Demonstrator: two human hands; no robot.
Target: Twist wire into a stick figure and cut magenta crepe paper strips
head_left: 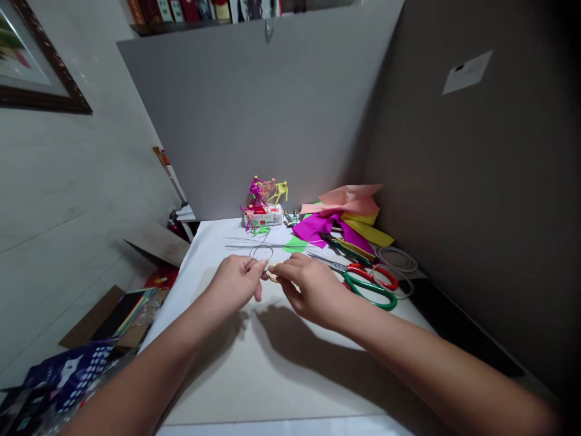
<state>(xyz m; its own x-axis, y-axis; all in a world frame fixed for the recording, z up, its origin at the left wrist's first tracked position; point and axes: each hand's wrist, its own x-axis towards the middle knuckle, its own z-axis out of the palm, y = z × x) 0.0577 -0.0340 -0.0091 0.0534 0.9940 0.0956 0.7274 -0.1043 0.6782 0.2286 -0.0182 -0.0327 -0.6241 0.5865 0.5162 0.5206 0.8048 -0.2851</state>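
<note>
Above the board, my left hand (236,280) is closed in a pinch on a thin wire (273,252), which is bent into a loop rising over the fingers. My right hand (313,286) is close beside it on the right, with thumb and forefinger pinched together. At its fingertips shows a pale orange curved piece (272,277), partly hidden; whether it is tape or a paper strip I cannot make out. Just beyond the hands lie several straight wires (240,246) and a green paper piece (296,244).
Scissors with green and red handles (370,293), pliers (349,249) and a wire coil (399,259) lie at the right. Coloured crepe paper (349,200) is heaped behind them. Small wrapped wire figures (256,192) stand on a white box (267,217) at the back. Grey panels (272,109) enclose the table.
</note>
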